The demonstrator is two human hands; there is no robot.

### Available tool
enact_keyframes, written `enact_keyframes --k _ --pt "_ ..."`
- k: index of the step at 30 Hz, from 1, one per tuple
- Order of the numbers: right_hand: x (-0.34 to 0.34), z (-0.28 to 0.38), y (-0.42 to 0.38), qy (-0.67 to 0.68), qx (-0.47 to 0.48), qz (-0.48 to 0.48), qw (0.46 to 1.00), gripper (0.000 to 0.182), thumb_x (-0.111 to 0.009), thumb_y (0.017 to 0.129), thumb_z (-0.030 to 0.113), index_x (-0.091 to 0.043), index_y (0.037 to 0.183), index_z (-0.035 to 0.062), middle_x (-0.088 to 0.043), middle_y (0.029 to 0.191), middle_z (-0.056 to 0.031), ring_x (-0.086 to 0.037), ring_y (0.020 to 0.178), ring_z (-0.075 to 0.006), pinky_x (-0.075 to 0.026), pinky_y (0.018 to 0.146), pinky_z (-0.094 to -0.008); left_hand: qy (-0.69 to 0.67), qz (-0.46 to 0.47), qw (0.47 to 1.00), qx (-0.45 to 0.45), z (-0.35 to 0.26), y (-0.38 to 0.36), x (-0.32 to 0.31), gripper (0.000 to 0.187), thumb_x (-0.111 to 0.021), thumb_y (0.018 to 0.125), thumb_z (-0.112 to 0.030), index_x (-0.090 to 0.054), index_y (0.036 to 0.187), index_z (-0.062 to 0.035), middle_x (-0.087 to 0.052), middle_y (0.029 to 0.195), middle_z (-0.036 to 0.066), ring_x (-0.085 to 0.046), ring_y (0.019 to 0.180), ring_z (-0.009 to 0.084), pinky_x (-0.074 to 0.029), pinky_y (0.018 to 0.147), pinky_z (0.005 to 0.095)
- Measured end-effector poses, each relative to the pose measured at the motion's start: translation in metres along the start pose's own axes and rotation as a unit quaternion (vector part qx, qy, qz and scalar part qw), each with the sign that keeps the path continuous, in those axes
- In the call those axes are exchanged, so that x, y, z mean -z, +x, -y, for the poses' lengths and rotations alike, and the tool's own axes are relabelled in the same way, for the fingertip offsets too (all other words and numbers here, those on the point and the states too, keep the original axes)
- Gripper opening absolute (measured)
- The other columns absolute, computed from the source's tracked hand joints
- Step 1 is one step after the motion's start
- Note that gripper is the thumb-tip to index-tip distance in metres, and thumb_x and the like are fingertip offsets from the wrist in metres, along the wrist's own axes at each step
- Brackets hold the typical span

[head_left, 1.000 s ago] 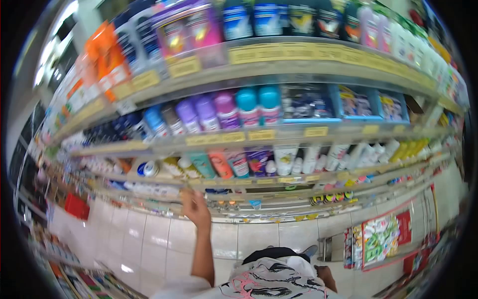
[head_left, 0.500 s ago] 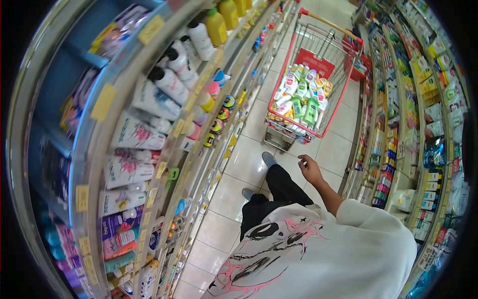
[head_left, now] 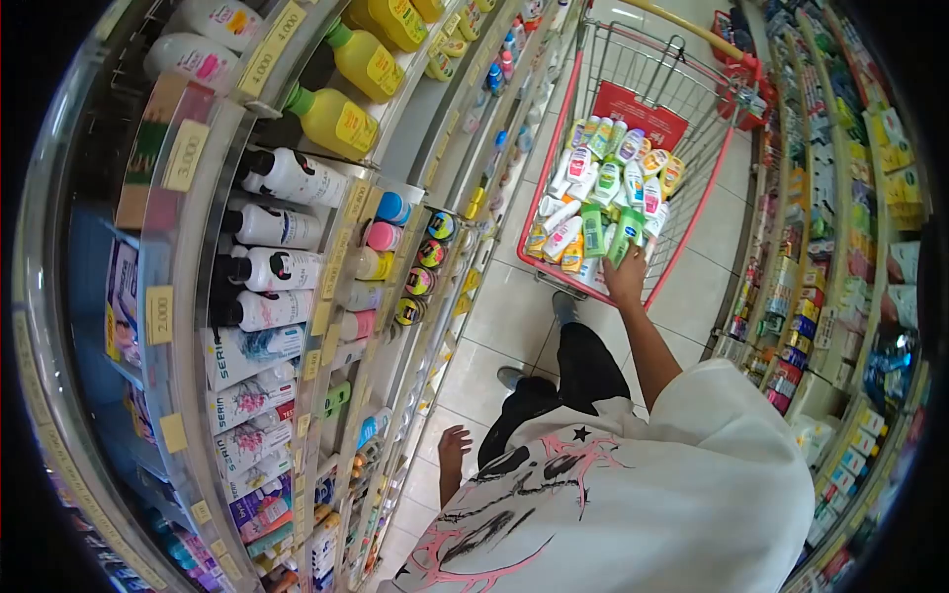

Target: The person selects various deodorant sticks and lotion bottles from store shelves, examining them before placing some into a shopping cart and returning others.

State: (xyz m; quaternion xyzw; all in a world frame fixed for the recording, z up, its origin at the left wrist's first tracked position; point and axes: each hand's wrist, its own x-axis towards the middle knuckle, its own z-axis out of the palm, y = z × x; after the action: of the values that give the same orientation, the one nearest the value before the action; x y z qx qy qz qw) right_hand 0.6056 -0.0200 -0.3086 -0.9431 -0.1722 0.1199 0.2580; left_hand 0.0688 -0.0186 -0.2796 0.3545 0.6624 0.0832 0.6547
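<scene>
My right hand [head_left: 625, 274] reaches over the near end of the shopping cart [head_left: 647, 298]. Its fingers close round the lower end of a green bottle [head_left: 626, 231], which lies on top of the goods there. Beside it rests a second green bottle [head_left: 592, 230]. Many white, yellow and orange bottles, among them a white bottle with a pink label [head_left: 577, 166], are heaped around these two. Low at my left side, my left hand [head_left: 454, 451] hangs with its fingers apart and nothing in them, near the left shelves.
Left of me, shelves hold black-capped white bottles [head_left: 282, 269], yellow bottles [head_left: 341, 121] and Serin boxes [head_left: 255, 353]. Price tags [head_left: 159, 314] line the shelf edges. Packed shelves [head_left: 806, 296] run along the right. Red baskets [head_left: 741, 104] stand beyond the cart on the tiled floor [head_left: 474, 366].
My right hand has moved forward from in front of the cart to the green bottle inside it. My left hand has come into view. The view has shifted along the left shelves.
</scene>
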Motion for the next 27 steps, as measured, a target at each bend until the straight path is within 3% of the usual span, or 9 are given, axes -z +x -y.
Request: enact_keyframes --k 6,7,8,9,11,13,17,22,27 --pt "-0.051 -0.041 0.071 -0.02 -0.13 0.169 0.977 0.116 -0.079 0.063 0.05 -0.018 0.143 -0.0064 -0.027 0.145 -0.0307 -0.023 0.135 -0.0465 -0.027 0.11 -0.0488 0.184 0.018 0.97 -0.155 0.061 0.017 -0.019 0.028 -0.046 0.091 -0.007 -0.057 0.117 -0.004 -0.065 0.103 0.013 -0.062 0.073 0.0172 -0.05 0.064 0.0289" --pt "-0.064 -0.053 0.075 -0.08 -0.079 0.126 0.986 0.125 -0.08 0.059 0.054 -0.012 0.144 -0.0089 -0.039 0.138 -0.0305 -0.032 0.131 -0.0464 -0.028 0.109 -0.048 0.227 -0.004 0.957 -0.182 0.07 0.011 -0.025 0.029 -0.046 0.091 -0.005 -0.057 0.118 -0.0037 -0.065 0.102 0.013 -0.062 0.072 0.0173 -0.05 0.063 0.0291" --pt "-0.077 -0.069 0.084 -0.104 -0.037 0.125 0.986 0.13 -0.081 0.058 0.056 -0.008 0.144 -0.0097 -0.043 0.135 -0.0298 -0.036 0.13 -0.0458 -0.028 0.109 -0.0485 0.037 -0.029 0.999 0.01 0.043 -0.012 -0.043 0.029 -0.045 0.091 -0.006 -0.057 0.117 -0.0038 -0.066 0.097 0.013 -0.062 0.072 0.0178 -0.05 0.062 0.0305" --pt "-0.059 -0.06 0.098 -0.067 -0.09 0.248 0.962 0.134 -0.081 0.057 0.057 -0.004 0.144 -0.0094 -0.038 0.139 -0.0296 -0.031 0.132 -0.0447 -0.028 0.109 -0.0498 0.145 0.041 0.978 -0.148 0.076 -0.003 -0.033 0.03 -0.044 0.09 -0.008 -0.057 0.116 -0.0033 -0.068 0.094 0.011 -0.063 0.072 0.0179 -0.049 0.06 0.0304" --pt "-0.075 -0.076 0.107 -0.126 -0.074 0.206 0.968 0.139 -0.085 0.056 0.049 0.007 0.145 -0.0061 -0.033 0.143 -0.0295 -0.039 0.128 -0.0446 -0.025 0.111 -0.0484 -0.03 -0.093 0.993 0.073 0.057 -0.019 -0.055 0.03 -0.043 0.089 -0.009 -0.057 0.114 -0.003 -0.068 0.093 0.011 -0.063 0.07 0.0176 -0.048 0.056 0.0297" --pt "-0.089 -0.103 0.126 -0.11 -0.022 0.211 0.971 0.128 -0.084 0.058 0.036 0.002 0.147 -0.0004 -0.042 0.136 -0.0268 -0.044 0.123 -0.0424 -0.031 0.106 -0.0511 -0.062 -0.102 0.992 0.039 0.057 -0.019 -0.063 0.029 -0.043 0.089 -0.01 -0.059 0.111 -0.0024 -0.069 0.089 0.011 -0.064 0.067 0.0185 -0.049 0.054 0.0298" --pt "-0.013 -0.043 0.137 0.254 -0.213 0.456 0.826 0.058 -0.062 0.067 0.015 -0.045 0.122 0.0079 -0.052 0.1 -0.0086 -0.055 0.09 -0.029 -0.052 0.078 -0.045 -0.055 -0.196 0.97 -0.133 0.013 -0.002 -0.096 0.021 -0.049 0.092 -0.012 -0.061 0.104 0.0012 -0.065 0.089 0.011 -0.063 0.081 0.0183 -0.054 0.068 0.0301" --pt "0.074 0.087 0.067 0.447 -0.151 0.456 0.754 0.035 -0.056 0.09 0.028 -0.054 0.117 0.0065 -0.061 0.103 -0.009 -0.062 0.09 -0.0207 -0.052 0.078 -0.0366 -0.069 -0.108 0.968 -0.216 -0.132 -0.005 -0.128 0.028 -0.057 0.095 -0.018 -0.056 0.118 -0.0024 -0.062 0.105 0.005 -0.059 0.093 0.0131 -0.047 0.083 0.0279" --pt "0.104 0.195 -0.007 0.365 0.022 0.564 0.74 0.043 -0.05 0.096 0.042 -0.054 0.119 0.0056 -0.061 0.108 -0.0068 -0.059 0.097 -0.0171 -0.048 0.087 -0.0338 -0.115 0.168 0.933 -0.296 -0.256 -0.045 -0.162 0.041 -0.059 0.094 -0.021 -0.047 0.129 -0.0025 -0.056 0.12 0.006 -0.052 0.114 0.0141 -0.04 0.097 0.028"
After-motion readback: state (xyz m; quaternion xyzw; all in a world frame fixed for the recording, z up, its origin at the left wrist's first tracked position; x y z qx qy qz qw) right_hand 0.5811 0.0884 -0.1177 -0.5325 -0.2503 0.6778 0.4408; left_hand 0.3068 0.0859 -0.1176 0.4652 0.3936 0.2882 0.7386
